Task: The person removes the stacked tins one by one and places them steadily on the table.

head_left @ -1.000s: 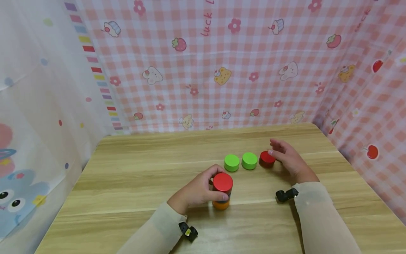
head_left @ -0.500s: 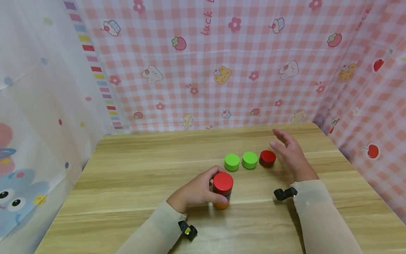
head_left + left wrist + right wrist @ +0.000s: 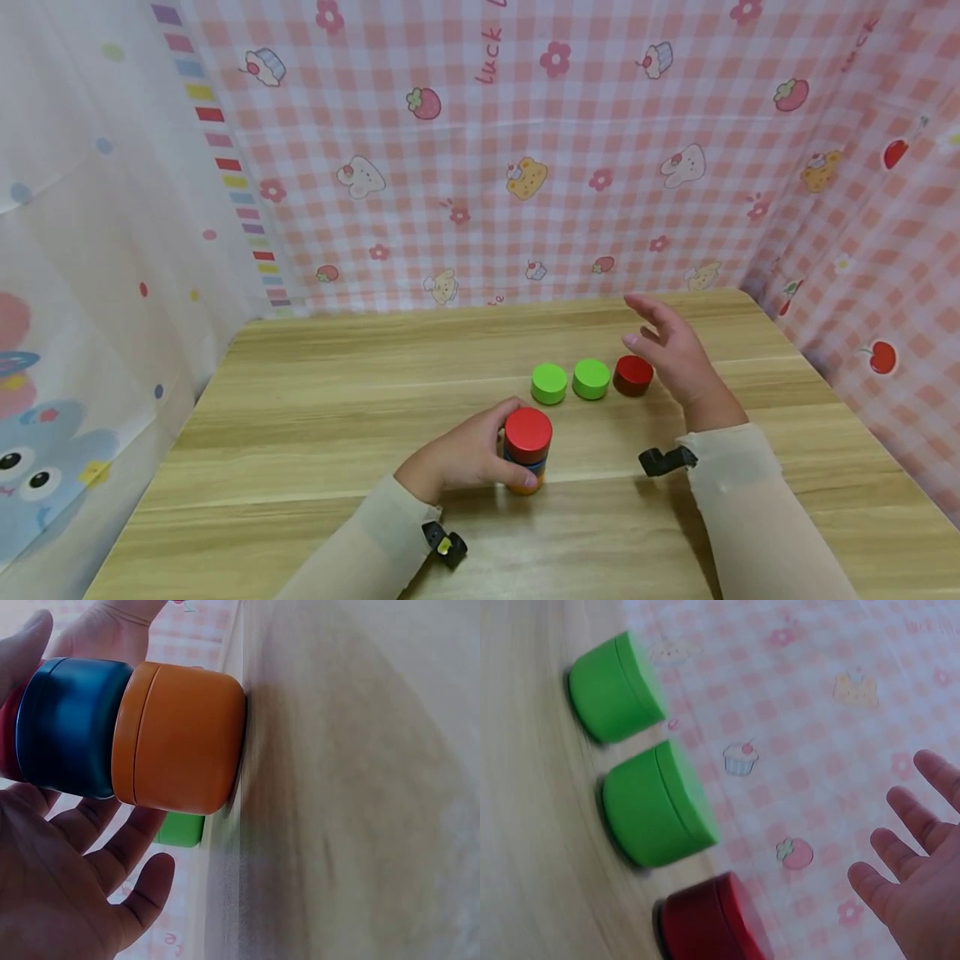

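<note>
My left hand (image 3: pixel 504 448) grips a stack of three cylinders (image 3: pixel 528 433) near the table's front, thumb in front and fingers behind. The stack has a red one on top, a blue one (image 3: pixel 71 727) in the middle and an orange one (image 3: pixel 184 739) standing on the wood. Farther back a red cylinder (image 3: pixel 633 375) stands alone. My right hand (image 3: pixel 671 354) hovers just right of it and above it, fingers spread and holding nothing; the right wrist view shows the hand (image 3: pixel 919 877) apart from the red cylinder (image 3: pixel 712 922).
Two green cylinders (image 3: pixel 549 383) (image 3: pixel 591 378) stand in a row left of the lone red one. The wooden table (image 3: pixel 337 400) is walled by pink checked cloth (image 3: pixel 525 167) at the back and right, and a white curtain (image 3: pixel 90 292) on the left.
My right hand has let go of the lone red cylinder, lifted off it and spread its fingers. The left hand keeps hold of the stack, which stays put.
</note>
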{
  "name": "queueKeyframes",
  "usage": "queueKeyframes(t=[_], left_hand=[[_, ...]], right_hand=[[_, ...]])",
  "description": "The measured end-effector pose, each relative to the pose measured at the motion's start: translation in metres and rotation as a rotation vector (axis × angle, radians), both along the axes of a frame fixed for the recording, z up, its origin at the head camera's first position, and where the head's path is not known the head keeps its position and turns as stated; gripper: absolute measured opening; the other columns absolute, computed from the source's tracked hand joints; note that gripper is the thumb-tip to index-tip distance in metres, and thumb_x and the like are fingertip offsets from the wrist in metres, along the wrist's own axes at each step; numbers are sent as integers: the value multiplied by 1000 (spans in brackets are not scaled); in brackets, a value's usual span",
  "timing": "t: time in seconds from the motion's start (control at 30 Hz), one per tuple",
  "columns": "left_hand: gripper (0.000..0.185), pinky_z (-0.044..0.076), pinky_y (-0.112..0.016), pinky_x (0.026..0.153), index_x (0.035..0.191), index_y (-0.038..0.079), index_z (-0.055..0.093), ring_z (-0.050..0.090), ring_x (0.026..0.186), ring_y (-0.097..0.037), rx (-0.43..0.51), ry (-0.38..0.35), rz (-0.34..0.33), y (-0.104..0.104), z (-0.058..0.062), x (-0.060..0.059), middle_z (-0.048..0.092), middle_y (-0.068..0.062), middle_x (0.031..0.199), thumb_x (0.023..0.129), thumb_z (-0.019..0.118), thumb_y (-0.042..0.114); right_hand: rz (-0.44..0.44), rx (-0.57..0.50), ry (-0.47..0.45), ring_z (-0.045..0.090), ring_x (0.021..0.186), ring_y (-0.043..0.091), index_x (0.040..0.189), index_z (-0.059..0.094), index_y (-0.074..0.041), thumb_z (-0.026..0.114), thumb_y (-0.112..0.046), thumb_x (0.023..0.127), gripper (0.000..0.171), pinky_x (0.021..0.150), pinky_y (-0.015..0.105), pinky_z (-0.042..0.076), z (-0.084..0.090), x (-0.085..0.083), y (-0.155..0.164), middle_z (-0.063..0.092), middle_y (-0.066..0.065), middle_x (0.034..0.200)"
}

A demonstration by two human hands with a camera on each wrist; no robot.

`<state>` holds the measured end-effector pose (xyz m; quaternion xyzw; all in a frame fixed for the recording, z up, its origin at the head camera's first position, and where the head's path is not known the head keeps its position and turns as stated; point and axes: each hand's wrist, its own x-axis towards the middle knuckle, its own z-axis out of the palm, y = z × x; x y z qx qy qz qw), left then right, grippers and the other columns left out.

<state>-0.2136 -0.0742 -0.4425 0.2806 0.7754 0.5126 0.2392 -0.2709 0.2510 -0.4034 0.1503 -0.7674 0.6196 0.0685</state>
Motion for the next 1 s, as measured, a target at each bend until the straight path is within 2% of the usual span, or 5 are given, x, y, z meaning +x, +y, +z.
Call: queueKeyframes(t=[0.43, 0.67, 0.77, 0.87, 1.0], left_hand=[[69, 38, -46, 118, 134, 29, 54, 60, 121, -9, -27, -5, 12, 0, 2, 1, 68, 14, 123, 78, 92, 16], [70, 38, -45, 117, 134, 29, 54, 60, 120, -9, -39, 2, 10, 1, 3, 2, 68, 15, 122, 78, 92, 14], [70, 38, -45, 117, 134, 30, 54, 60, 120, -9, -43, -2, 12, 0, 3, 2, 68, 15, 122, 78, 93, 15], [69, 38, -46, 117, 133, 30, 54, 60, 120, -9, -45, -4, 11, 0, 3, 2, 68, 15, 122, 78, 93, 15], [67, 39, -46, 116, 132, 30, 55, 60, 120, -10, -43, -2, 8, 0, 2, 1, 68, 14, 122, 79, 92, 15]], right_hand=[[126, 11, 94, 33, 152, 23, 153, 45, 4, 60, 2, 100, 56, 125, 67, 18, 9, 10, -20, 43, 18, 161], [186, 38, 104, 31, 153, 32, 152, 47, 4, 62, 1, 97, 57, 125, 66, 18, 14, 16, -33, 42, 21, 162], [220, 43, 119, 34, 152, 23, 152, 46, 5, 63, 3, 97, 57, 124, 68, 17, 15, 18, -37, 41, 22, 162], [254, 39, 141, 38, 148, 12, 151, 47, 5, 63, 4, 96, 58, 123, 70, 18, 15, 20, -39, 45, 15, 159], [305, 42, 165, 40, 146, 11, 151, 48, 4, 66, 2, 95, 58, 122, 71, 19, 14, 21, -44, 51, -2, 154]])
